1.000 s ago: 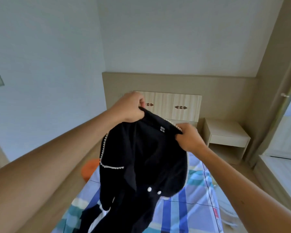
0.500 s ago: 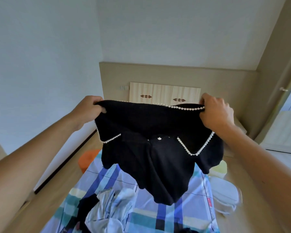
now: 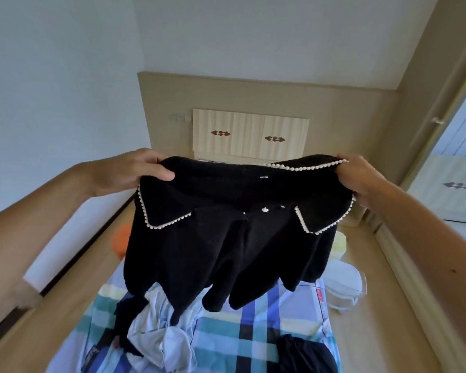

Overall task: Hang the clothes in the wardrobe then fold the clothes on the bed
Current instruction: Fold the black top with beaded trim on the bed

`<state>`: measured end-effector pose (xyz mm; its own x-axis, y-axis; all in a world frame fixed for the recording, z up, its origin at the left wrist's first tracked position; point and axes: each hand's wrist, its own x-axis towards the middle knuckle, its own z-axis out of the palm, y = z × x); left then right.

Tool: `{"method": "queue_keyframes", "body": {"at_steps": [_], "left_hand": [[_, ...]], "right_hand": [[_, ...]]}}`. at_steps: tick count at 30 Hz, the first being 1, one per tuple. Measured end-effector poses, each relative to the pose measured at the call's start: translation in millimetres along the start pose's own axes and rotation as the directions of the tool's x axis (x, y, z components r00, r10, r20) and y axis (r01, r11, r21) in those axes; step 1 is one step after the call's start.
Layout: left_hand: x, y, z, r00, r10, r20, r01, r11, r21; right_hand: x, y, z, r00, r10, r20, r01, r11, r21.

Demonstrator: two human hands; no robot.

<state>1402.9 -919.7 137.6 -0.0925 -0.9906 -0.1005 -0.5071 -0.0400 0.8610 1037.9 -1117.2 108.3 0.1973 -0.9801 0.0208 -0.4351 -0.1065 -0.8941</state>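
Soft even daylight from the right, black garment detail lost, wide-angle bending at edges, slight blur

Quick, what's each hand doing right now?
Left hand: closed, gripping the black top by one shoulder.
Right hand: closed, gripping the top's other shoulder.

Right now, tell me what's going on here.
A person holds a black top up by its shoulders over the bed, the left hand gripping one shoulder and the right hand the other. It hangs spread out. A crumpled pale shirt and another dark garment lie on the sheet below.
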Motion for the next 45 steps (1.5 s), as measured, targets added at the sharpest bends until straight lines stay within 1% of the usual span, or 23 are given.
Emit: {"method": "queue_keyframes", "body": {"at_steps": [1, 3, 5, 6, 8, 11, 15, 18, 20, 23, 25, 27, 29, 31, 32, 33, 34, 36, 38, 40, 42, 44, 45], "left_hand": [[-0.6, -5.7, -0.4, 0.999, -0.027, 0.026, 0.026, 0.998, 0.051], [-0.7, -17.6, 4.3, 0.998, -0.057, 0.008, 0.054, 0.979, 0.197], [0.6, -36.3, 13.8, 0.998, -0.048, -0.031, 0.054, 0.964, 0.261], [0.3, -46.7, 19.9, 0.998, -0.027, -0.061, 0.043, 0.963, 0.266], [-2.5, -69.5, 34.1, 0.997, -0.006, -0.081, 0.023, 0.976, 0.215], [-13.0, -98.4, 60.9, 1.0, -0.013, -0.025, 0.015, 0.996, 0.085], [-13.5, -122.9, 88.9, 0.998, -0.064, -0.015, 0.064, 0.998, 0.019], [10.5, -150.5, 98.9, 0.99, -0.137, -0.015, 0.138, 0.989, 0.059], [35.6, -180.5, 102.4, 0.977, -0.21, -0.027, 0.211, 0.974, 0.088], [94.9, -243.2, 112.7, 0.954, -0.3, 0.016, 0.293, 0.941, 0.167], [150.0, -291.4, 119.6, 0.936, -0.353, 0.006, 0.341, 0.907, 0.248], [213.5, -346.6, 129.9, 0.92, -0.389, -0.044, 0.382, 0.87, 0.313], [274.4, -402.0, 142.1, 0.915, -0.373, -0.155, 0.403, 0.814, 0.418], [320.4, -454.0, 166.2, 0.893, -0.339, -0.297, 0.451, 0.676, 0.583], [329.7, -466.0, 182.9, 0.884, -0.321, -0.339, 0.467, 0.62, 0.631], [336.9, -490.2, 213.1, 0.894, -0.302, -0.332, 0.448, 0.603, 0.66], [336.5, -510.4, 246.6, 0.919, -0.276, -0.28, 0.393, 0.621, 0.678], [310.5, -554.9, 331.4, 0.966, -0.241, -0.097, 0.242, 0.696, 0.676], [267.4, -584.8, 411.3, 0.97, -0.233, 0.071, 0.133, 0.752, 0.645], [230.4, -606.5, 477.1, 0.956, -0.223, 0.191, 0.057, 0.78, 0.623], [206.2, -619.0, 531.4, 0.927, -0.254, 0.277, 0.031, 0.787, 0.616], [192.6, -626.4, 566.7, 0.883, -0.318, 0.344, 0.036, 0.778, 0.627], [189.7, -630.8, 580.3, 0.862, -0.353, 0.363, 0.05, 0.772, 0.634]], "right_hand": [[0.3, 2.4, 2.0, 0.999, 0.02, 0.032, -0.02, 1.0, -0.002], [-3.2, 6.4, 3.2, 0.994, 0.039, 0.106, -0.036, 0.999, -0.032], [-8.7, 17.1, 4.1, 0.967, 0.085, 0.242, -0.078, 0.996, -0.04], [-13.0, 23.9, 4.4, 0.937, 0.122, 0.327, -0.113, 0.993, -0.044], [-18.3, 45.5, 5.2, 0.864, 0.195, 0.465, -0.179, 0.981, -0.08], [-24.6, 84.5, 7.8, 0.745, 0.281, 0.605, -0.247, 0.959, -0.141], [-27.0, 141.9, 20.1, 0.623, 0.379, 0.685, -0.404, 0.905, -0.134], [-19.3, 179.4, 44.9, 0.568, 0.422, 0.707, -0.493, 0.862, -0.119], [-10.4, 201.7, 63.3, 0.563, 0.481, 0.672, -0.562, 0.819, -0.115], [20.9, 247.0, 100.5, 0.534, 0.578, 0.617, -0.679, 0.728, -0.094], [54.6, 282.1, 132.4, 0.549, 0.641, 0.536, -0.721, 0.688, -0.084], [97.1, 322.8, 174.0, 0.595, 0.684, 0.422, -0.747, 0.665, -0.024], [143.0, 366.4, 214.7, 0.681, 0.669, 0.296, -0.718, 0.69, 0.09], [181.6, 414.5, 251.4, 0.748, 0.641, 0.17, -0.663, 0.725, 0.186], [191.6, 433.8, 263.4, 0.764, 0.634, 0.117, -0.644, 0.742, 0.185], [198.0, 468.4, 281.3, 0.771, 0.633, 0.074, -0.637, 0.759, 0.137], [199.1, 500.9, 294.3, 0.772, 0.635, 0.025, -0.635, 0.771, 0.041], [181.3, 573.9, 319.0, 0.775, 0.632, -0.014, -0.623, 0.76, -0.187], [151.2, 632.9, 333.3, 0.759, 0.651, 0.007, -0.604, 0.708, -0.364], [123.2, 678.8, 337.0, 0.72, 0.693, 0.024, -0.58, 0.621, -0.528], [102.7, 717.6, 332.6, 0.682, 0.731, 0.017, -0.548, 0.526, -0.65], [91.4, 743.8, 328.2, 0.648, 0.761, 0.025, -0.526, 0.471, -0.708], [89.3, 753.9, 326.5, 0.635, 0.772, 0.038, -0.524, 0.467, -0.712]]}}
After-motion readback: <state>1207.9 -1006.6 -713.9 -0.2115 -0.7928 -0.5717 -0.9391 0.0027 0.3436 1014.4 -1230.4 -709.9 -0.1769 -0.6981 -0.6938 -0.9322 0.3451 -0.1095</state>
